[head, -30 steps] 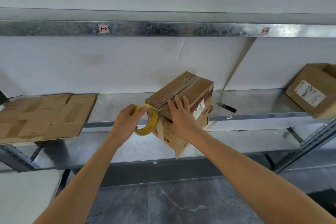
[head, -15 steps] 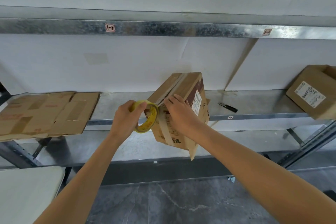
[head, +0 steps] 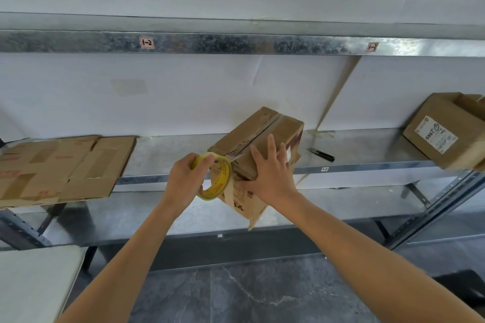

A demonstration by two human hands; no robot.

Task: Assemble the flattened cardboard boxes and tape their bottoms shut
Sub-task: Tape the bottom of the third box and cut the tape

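Since half a second ago our right hand (head: 273, 173) has opened out. Its fingers were bent over the edge of the box (head: 265, 123), and now they lie spread and flat on it. The box has also turned a bit, so we see more of its taped top.

The box sits tilted at the front edge of the shelf (head: 170, 149). Its lower end hangs in front of that edge. We cannot tell if it rests on the shelf, as our right hand hides that corner.

Our left hand (head: 183, 178) grips the yellow tape roll (head: 219, 178), thumb on top. The other fingers are hidden behind the roll. The roll is just beside the box, and a thin clear strip seems to run from it to the box.

The flat cardboard (head: 60, 165) lies on the shelf to the left, cut off by the edge. A small black tool (head: 321, 154) lies to the right, too small to name. A second box (head: 446, 131) is far right, partly cut off. A corner of a pale desk (head: 34, 283) shows bottom left.
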